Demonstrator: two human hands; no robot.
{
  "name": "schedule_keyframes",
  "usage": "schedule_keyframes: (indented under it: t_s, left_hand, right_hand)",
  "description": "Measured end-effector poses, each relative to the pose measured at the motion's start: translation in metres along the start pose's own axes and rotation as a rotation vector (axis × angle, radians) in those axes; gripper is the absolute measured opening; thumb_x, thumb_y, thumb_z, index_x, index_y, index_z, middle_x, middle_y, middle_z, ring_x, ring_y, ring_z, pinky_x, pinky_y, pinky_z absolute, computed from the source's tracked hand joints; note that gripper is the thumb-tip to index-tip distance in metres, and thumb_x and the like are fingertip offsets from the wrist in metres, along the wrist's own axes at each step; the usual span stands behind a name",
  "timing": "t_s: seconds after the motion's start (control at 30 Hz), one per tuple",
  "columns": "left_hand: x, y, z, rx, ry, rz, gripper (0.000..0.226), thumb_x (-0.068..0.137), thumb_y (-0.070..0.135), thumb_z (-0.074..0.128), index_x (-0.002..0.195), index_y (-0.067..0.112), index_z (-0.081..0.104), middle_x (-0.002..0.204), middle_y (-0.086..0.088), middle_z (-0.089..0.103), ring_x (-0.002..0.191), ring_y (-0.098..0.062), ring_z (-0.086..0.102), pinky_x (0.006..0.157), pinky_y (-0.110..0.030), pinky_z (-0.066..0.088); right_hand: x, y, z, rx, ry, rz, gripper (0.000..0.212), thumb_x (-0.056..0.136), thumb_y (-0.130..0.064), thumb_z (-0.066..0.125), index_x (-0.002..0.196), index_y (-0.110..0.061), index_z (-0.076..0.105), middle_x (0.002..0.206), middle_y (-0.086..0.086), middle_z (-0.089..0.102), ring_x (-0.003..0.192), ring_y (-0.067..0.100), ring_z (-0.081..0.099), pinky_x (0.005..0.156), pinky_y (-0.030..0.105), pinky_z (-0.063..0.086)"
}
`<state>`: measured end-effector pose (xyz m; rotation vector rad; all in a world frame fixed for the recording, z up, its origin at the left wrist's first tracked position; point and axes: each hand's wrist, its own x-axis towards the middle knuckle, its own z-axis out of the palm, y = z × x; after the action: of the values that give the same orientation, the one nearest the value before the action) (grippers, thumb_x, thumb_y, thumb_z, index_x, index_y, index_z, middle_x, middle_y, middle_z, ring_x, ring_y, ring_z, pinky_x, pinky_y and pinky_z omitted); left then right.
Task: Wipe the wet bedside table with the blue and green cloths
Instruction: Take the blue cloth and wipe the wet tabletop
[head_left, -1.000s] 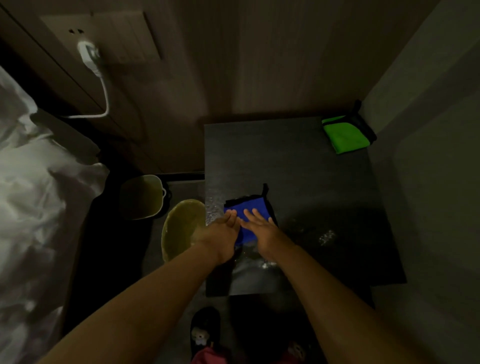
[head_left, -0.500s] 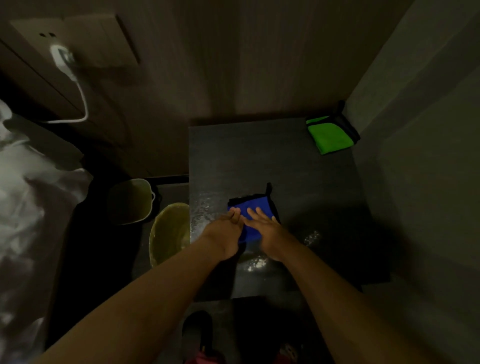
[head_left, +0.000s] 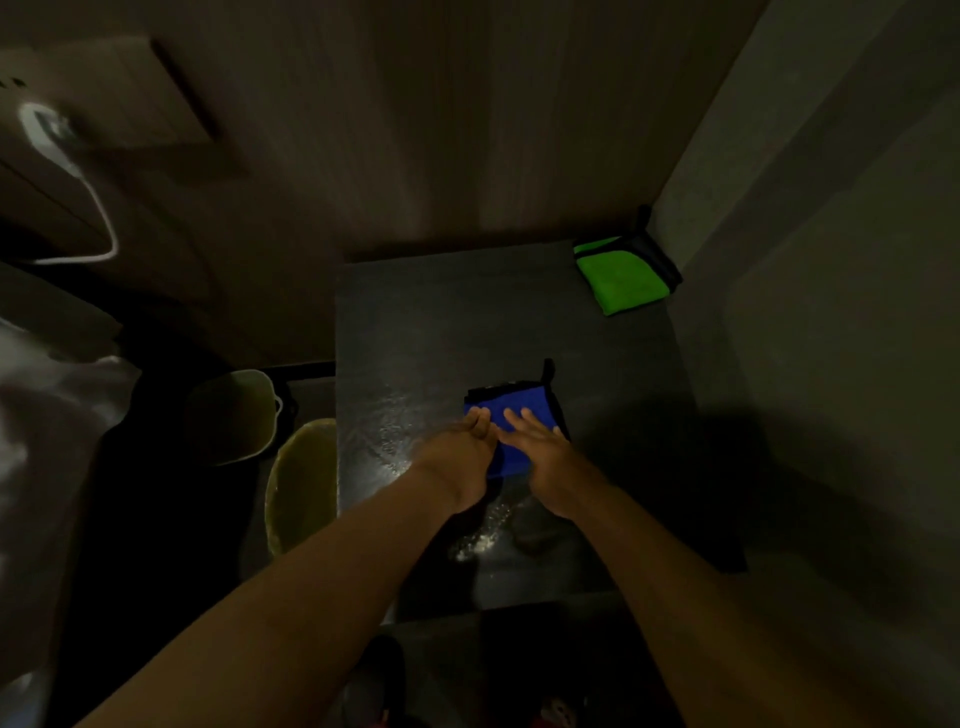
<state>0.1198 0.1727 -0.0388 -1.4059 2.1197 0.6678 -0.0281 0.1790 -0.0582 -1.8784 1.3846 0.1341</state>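
Note:
A folded blue cloth (head_left: 511, 413) with a black edge lies on the dark bedside table (head_left: 467, 312), near its middle. My left hand (head_left: 462, 457) and my right hand (head_left: 545, 457) press flat on the cloth's near part, side by side, fingers pointing away from me. Wet streaks and droplets glisten on the table left of the cloth and in front of my hands. A folded green cloth (head_left: 621, 278) rests at the table's far right corner, apart from both hands.
Two pale buckets (head_left: 234, 415) (head_left: 301, 483) stand on the floor left of the table. White bedding (head_left: 41, 441) fills the left side. A white charger and cable (head_left: 62, 156) hang on the wall. A grey wall (head_left: 831, 312) borders the table's right side.
Both hands have slid the blue cloth to the right across the table, away from its left edge, leaving a wet patch uncovered. The view has shifted as my head moved.

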Motion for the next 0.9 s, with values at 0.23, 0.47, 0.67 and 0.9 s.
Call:
schedule_keyframes:
  t_s: [0.23,0.47,0.67,0.9]
  left_hand:
    - [0.008,0.004,0.002,-0.700,0.499,-0.457,0.029,0.093,0.005,0.047,0.120,0.005,0.058,0.124,-0.016,0.059,0.110,-0.028,0.059,0.091,-0.034,0.048]
    - [0.022,0.002,-0.004,-1.140,0.421,-0.582,0.033,0.085,0.009,0.066,0.116,0.001,0.058,0.115,-0.015,0.066,0.109,-0.027,0.060,0.082,-0.023,0.042]
    - [0.028,-0.002,-0.002,-1.171,0.372,-0.623,0.022,0.079,0.006,0.071,0.080,0.014,0.051,0.110,-0.015,0.066,0.107,-0.028,0.061,0.088,-0.029,0.044]
    - [0.032,-0.004,-0.003,-1.242,0.347,-0.668,0.012,0.083,0.012,0.069,0.093,0.006,0.065,0.112,-0.014,0.067,0.108,-0.027,0.061,0.089,-0.029,0.045]
  right_hand:
    - [0.013,-0.008,-0.004,-0.072,0.075,0.063,0.042,0.093,-0.008,0.043,0.134,-0.016,0.048,0.151,0.002,0.033,0.138,0.021,0.031,0.113,0.035,0.030]
    - [0.018,-0.020,-0.012,-0.176,0.117,0.124,0.055,0.094,-0.021,0.048,0.145,-0.027,0.027,0.143,0.001,0.042,0.132,0.024,0.037,0.103,0.041,0.039]
    - [0.028,-0.029,-0.023,-0.221,0.125,0.125,0.054,0.096,-0.024,0.046,0.146,-0.030,0.025,0.144,0.006,0.045,0.130,0.027,0.042,0.104,0.043,0.039]
    - [0.035,-0.030,-0.031,-0.239,0.109,0.106,0.054,0.095,-0.018,0.048,0.144,-0.029,0.028,0.140,0.011,0.046,0.127,0.030,0.046,0.103,0.043,0.041]
